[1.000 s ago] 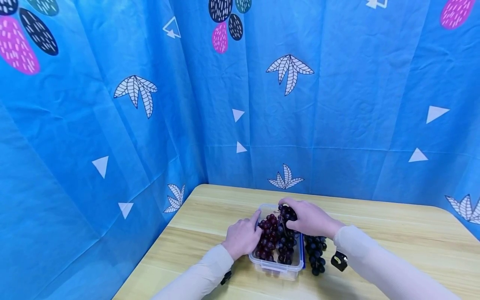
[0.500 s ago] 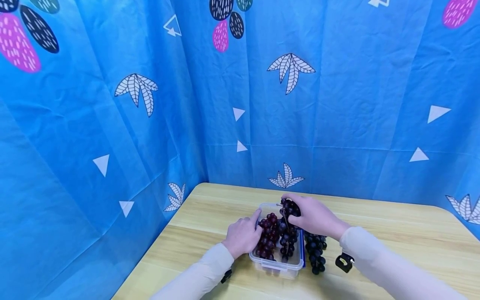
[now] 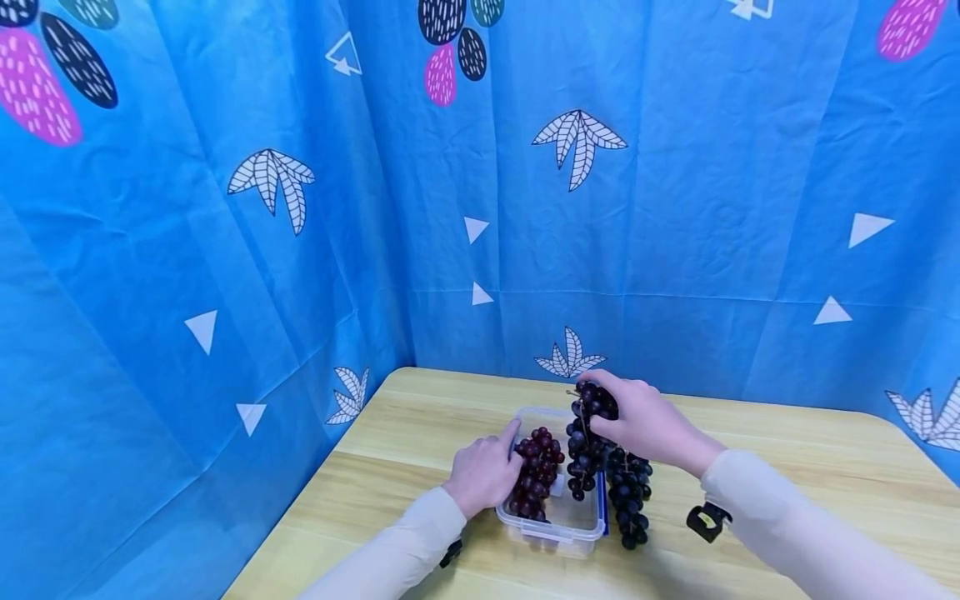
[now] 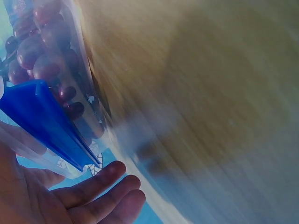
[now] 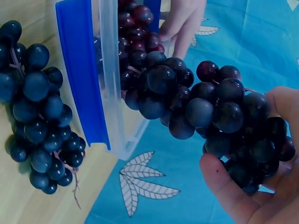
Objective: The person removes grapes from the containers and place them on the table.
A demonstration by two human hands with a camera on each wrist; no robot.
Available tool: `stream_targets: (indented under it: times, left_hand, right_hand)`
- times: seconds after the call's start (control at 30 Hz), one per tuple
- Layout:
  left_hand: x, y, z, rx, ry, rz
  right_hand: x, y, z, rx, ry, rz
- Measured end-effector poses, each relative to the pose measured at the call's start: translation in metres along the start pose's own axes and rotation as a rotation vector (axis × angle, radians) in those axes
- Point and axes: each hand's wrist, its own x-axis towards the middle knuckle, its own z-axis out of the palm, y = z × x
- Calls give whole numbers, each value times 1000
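Dark grape bunch (image 3: 587, 446) is being held over container (image 3: 551, 533), R half — top end being clamped by fingers of R hand (image 3: 637, 421). Container's L rim is being touched by L hand (image 3: 483, 477), outer fingers nearly straight & slightly fanned. Red bunch (image 3: 536, 475) is being held in L half; 2nd dark bunch (image 3: 629, 504) being borne by desk (image 3: 787, 467), just R of container.

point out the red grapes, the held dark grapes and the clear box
Red grapes (image 3: 536, 472): head view, middle of the bunch
Held dark grapes (image 5: 200, 112): right wrist view, middle of the bunch
Clear box (image 3: 557, 532): head view, near rim
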Motion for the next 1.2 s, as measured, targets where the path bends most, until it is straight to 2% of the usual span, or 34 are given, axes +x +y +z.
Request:
stream_targets:
  times: [0.33, 0.8, 1.2]
  left_hand:
    - [0, 0, 4, -2, 0, 5]
    - [0, 2, 1, -8, -1, 0]
    - [0, 1, 1, -10, -1, -6]
  right_hand:
    - [-12, -3, -25, -47, 62, -28]
    - [-37, 6, -58, -76, 106, -8]
    - [-63, 23, -66, -71, 81, 37]
